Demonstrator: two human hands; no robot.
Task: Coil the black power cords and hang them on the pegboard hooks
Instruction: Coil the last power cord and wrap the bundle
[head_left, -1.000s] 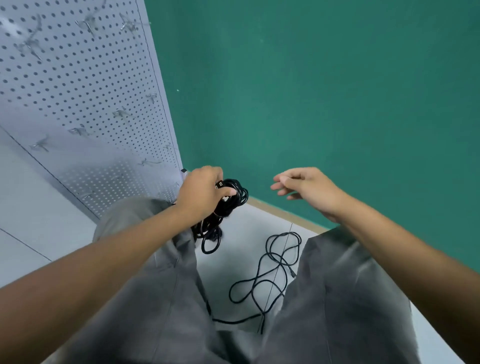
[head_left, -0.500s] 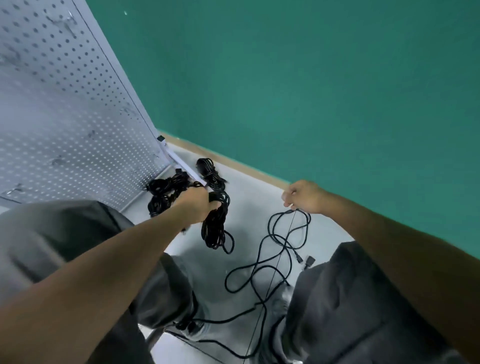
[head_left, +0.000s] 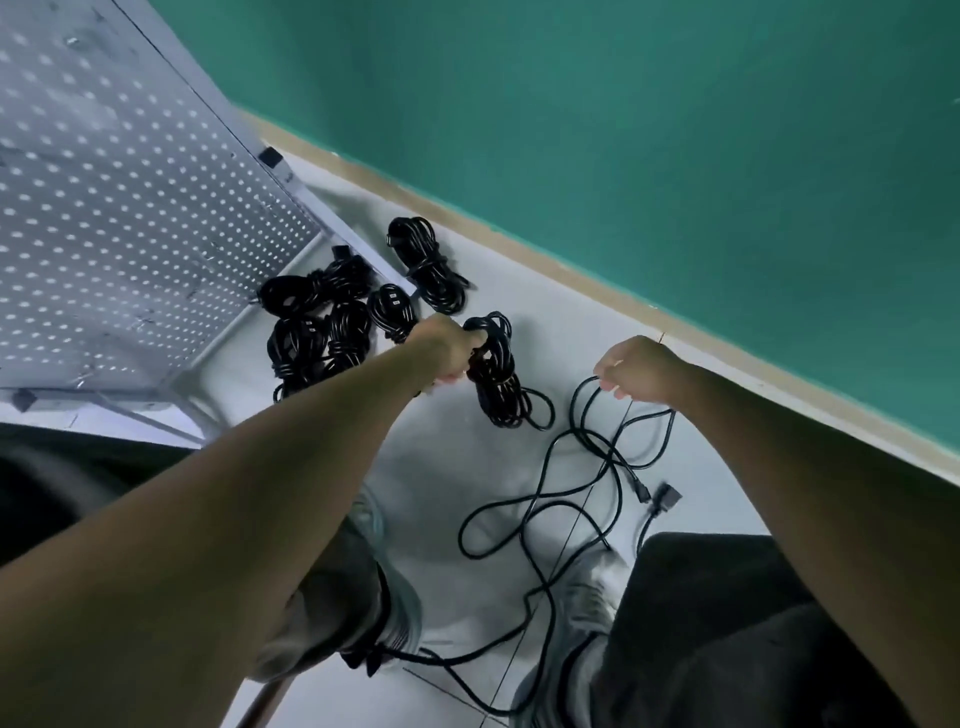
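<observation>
Left hand (head_left: 451, 349) grips coiled cord (head_left: 498, 382) over the floor (head_left: 441, 467). Right hand (head_left: 636, 371) pinches loose cord (head_left: 582, 452). More coiled bundles (head_left: 322, 322) beside pegboard (head_left: 130, 208) foot.

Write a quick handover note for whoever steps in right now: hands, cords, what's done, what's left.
Left hand grips a coiled cord, low over the floor.
Right hand pinches the loose cord, which sprawls uncoiled between the feet.
Several coiled bundles lie on the floor at the foot of the pegboard.
Done: most cords coiled.
Left: coil the loose one, hang all; none shows on a hook.
</observation>
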